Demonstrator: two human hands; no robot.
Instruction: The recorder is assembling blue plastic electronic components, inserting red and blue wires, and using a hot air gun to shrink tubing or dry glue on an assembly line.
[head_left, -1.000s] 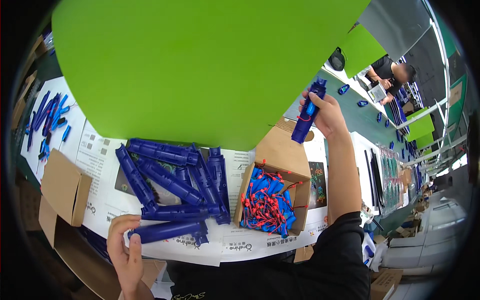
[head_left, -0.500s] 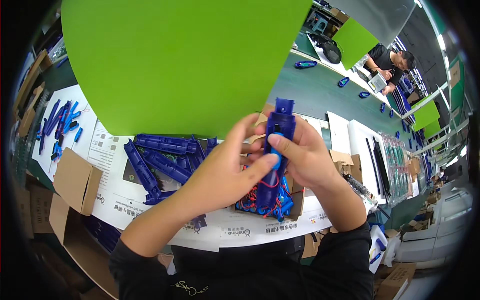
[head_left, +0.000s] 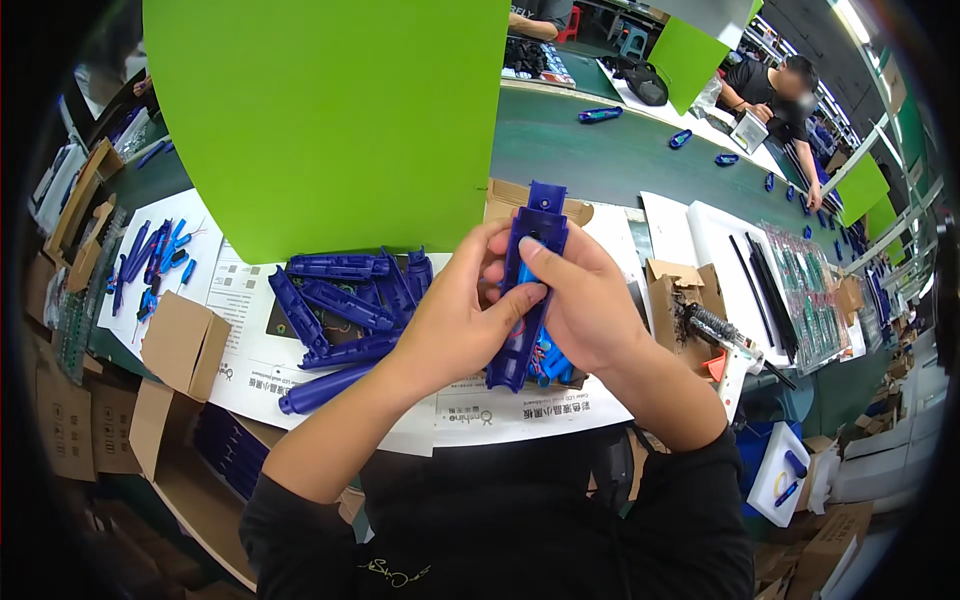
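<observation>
My left hand (head_left: 462,305) and my right hand (head_left: 585,295) both grip a long dark-blue plastic half-shell (head_left: 511,358), held upright with its hollow side facing me. Both thumbs press on a bright-blue cylindrical battery cell (head_left: 527,270) lying in the hollow, mostly covered by the thumbs. Red wire shows lower in the shell. Beneath the hands, a cardboard box partly hidden by them contains more blue cells (head_left: 552,362) with wires. Left of my left hand lies a heap of similar blue half-shells (head_left: 345,302) on white printed sheets.
A tall green panel (head_left: 320,120) stands beyond the heap. Loose shells and cells (head_left: 150,255) lie farther left, near open cardboard boxes (head_left: 185,345). To the right are a screwdriver-like tool (head_left: 715,325) and bagged circuit boards (head_left: 815,290). A co-worker (head_left: 770,95) sits across the green bench.
The view has shifted, bringing more of the bench into sight. My hands still grip the shell, with thumbs on the cell. The co-worker's arm now reaches out along the bench.
</observation>
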